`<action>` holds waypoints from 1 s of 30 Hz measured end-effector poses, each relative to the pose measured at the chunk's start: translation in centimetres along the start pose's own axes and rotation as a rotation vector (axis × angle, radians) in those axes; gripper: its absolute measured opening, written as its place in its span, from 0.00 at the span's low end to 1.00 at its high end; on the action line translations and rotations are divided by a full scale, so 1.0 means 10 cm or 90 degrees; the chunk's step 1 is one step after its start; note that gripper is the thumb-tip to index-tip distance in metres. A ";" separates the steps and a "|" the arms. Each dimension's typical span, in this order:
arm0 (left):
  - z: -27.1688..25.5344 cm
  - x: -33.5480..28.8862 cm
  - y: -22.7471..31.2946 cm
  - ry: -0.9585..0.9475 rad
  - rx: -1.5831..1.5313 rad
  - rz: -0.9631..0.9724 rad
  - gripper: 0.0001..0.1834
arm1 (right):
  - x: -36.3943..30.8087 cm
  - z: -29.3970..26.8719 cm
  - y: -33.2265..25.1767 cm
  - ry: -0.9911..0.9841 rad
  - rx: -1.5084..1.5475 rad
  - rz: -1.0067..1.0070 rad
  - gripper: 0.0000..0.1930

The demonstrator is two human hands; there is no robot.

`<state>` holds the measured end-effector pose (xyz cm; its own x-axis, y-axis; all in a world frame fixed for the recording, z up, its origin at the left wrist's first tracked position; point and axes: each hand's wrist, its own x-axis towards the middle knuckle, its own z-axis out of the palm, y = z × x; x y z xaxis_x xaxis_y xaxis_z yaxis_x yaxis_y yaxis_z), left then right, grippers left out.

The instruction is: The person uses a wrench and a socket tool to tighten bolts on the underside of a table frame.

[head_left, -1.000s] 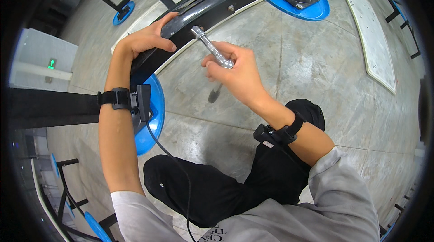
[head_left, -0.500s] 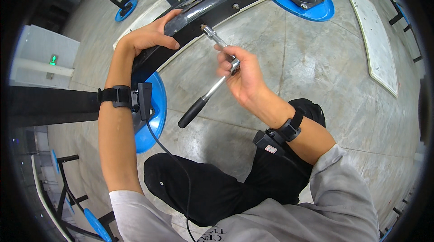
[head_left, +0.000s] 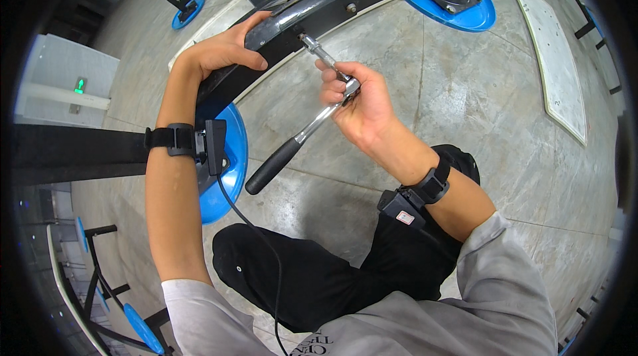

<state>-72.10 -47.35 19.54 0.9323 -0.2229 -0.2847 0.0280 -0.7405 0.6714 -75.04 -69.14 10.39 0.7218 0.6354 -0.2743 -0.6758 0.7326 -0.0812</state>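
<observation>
My right hand [head_left: 359, 100] grips a socket wrench [head_left: 312, 125] round its head and extension. Its black handle points down and left, free of the hand. The socket end meets the side of a black metal frame beam [head_left: 286, 37], where a bolt sits; the bolt itself is mostly hidden by the socket. A second bolt [head_left: 351, 8] sticks out of the beam farther right. My left hand [head_left: 229, 50] is wrapped over the beam's top edge, thumb on the near side and fingers going over behind it.
Blue round discs sit under the frame feet, one disc [head_left: 232, 176] beside my left forearm and another disc [head_left: 475, 7] at the far right of the beam. A white panel [head_left: 548, 57] lies on the floor to the right. A black cable [head_left: 266, 243] runs from my left wrist strap.
The wrench handle has swung to the left and slightly down. My right hand has shifted a little to the right with the wrench; my left hand stays on the beam.
</observation>
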 end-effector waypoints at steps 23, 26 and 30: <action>-0.02 0.02 -0.03 0.012 0.023 -0.019 0.51 | -0.18 0.11 -0.12 -0.007 -0.536 -0.173 0.09; -0.02 0.02 -0.03 -0.008 0.006 -0.022 0.51 | -0.16 0.13 -0.04 0.039 -0.343 -0.108 0.10; -0.01 0.02 -0.07 0.005 0.010 -0.018 0.51 | -0.10 0.07 0.04 0.049 -0.247 -0.071 0.12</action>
<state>-71.86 -46.82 19.09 0.9341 -0.1961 -0.2984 0.0495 -0.7565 0.6521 -75.89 -69.34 11.33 0.7901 0.5267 -0.3136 -0.6114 0.6399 -0.4655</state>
